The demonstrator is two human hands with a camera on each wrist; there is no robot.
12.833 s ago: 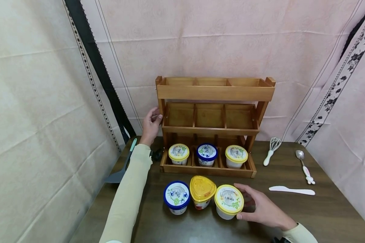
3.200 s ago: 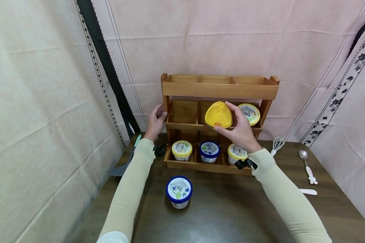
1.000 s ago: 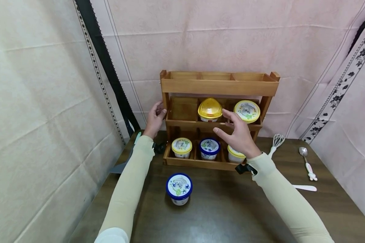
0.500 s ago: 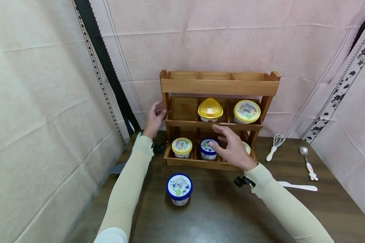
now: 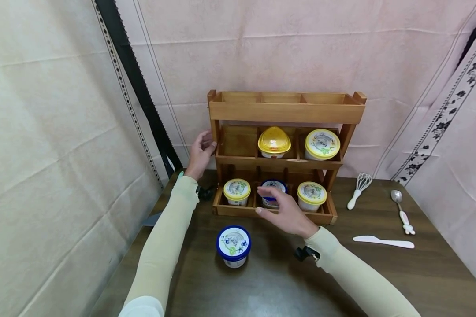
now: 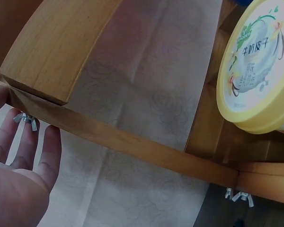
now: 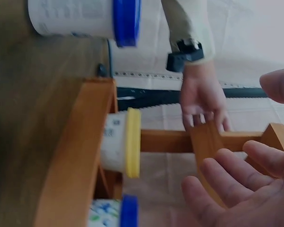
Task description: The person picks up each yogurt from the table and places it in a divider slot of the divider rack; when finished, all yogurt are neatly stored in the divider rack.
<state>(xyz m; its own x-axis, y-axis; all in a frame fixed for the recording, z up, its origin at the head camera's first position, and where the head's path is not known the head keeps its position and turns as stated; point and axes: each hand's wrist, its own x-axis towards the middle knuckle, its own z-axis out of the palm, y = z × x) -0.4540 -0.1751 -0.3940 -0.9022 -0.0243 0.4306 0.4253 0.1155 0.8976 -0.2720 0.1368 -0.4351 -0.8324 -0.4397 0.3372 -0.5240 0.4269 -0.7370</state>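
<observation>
A three-tier wooden rack (image 5: 287, 113) with divided compartments stands at the back of the table. My left hand (image 5: 200, 154) holds its left side post, thumb on one face and fingers on the other, beside a wing nut (image 6: 27, 120). My right hand (image 5: 281, 211) is in the air before the bottom tier, fingers spread and holding nothing. It partly hides a blue-lidded tub (image 5: 274, 184) in the middle compartment. Another blue-lidded tub (image 5: 233, 243) stands upright on the table in front of the rack, below and left of the right hand.
Yellow-lidded tubs flank the bottom tier, one left (image 5: 236, 189) and one right (image 5: 312, 193). The middle tier bears a yellow domed-lid cup (image 5: 274, 141) and a yellow-lidded tub (image 5: 322, 144). Rightward lie a whisk (image 5: 359, 190), spoon (image 5: 402, 213) and knife (image 5: 384, 241); a spatula (image 5: 152, 219) lies left.
Two yellow-lidded containers went from the table to the middle tier, the domed one released last. My right hand has since moved down and left, fingers apart. My left hand stays on the rack.
</observation>
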